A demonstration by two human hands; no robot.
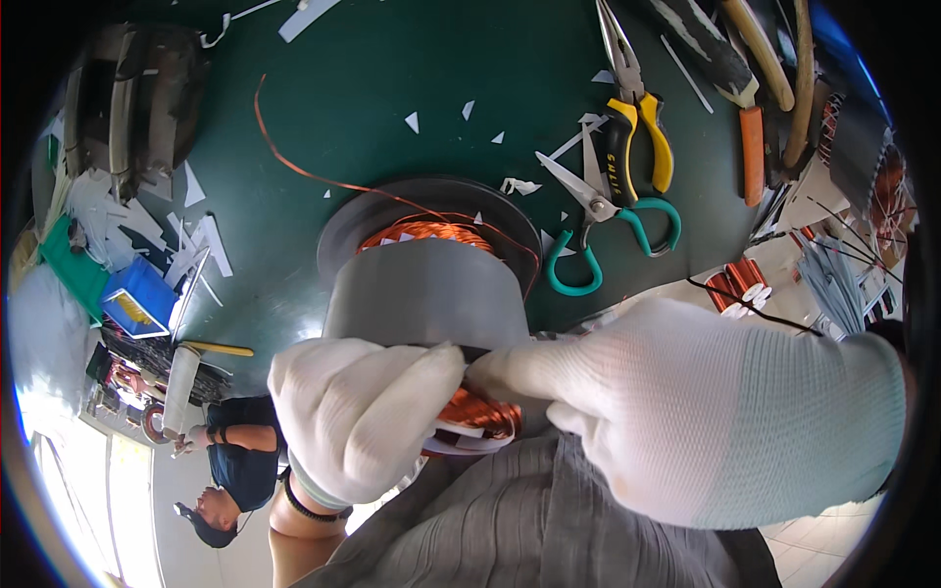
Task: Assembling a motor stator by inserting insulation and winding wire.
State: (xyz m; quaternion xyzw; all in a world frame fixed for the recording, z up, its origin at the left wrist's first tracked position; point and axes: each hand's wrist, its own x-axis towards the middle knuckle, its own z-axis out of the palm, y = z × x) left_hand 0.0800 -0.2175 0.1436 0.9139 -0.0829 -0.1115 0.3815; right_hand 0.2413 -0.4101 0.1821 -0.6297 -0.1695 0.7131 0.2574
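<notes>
Green desk (392, 88) strewn with paper scraps, scissors (600, 218) and pliers (635, 108) at upper right.
Centre frame: gloved left hand (358, 412) and right hand (706, 412), grips closed, pinching the grey motor stator (426, 284) with copper winding (475, 412).

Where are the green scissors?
In the head view, the green scissors lie on the dark green table, right of the grey motor core and just below the yellow pliers.
</notes>
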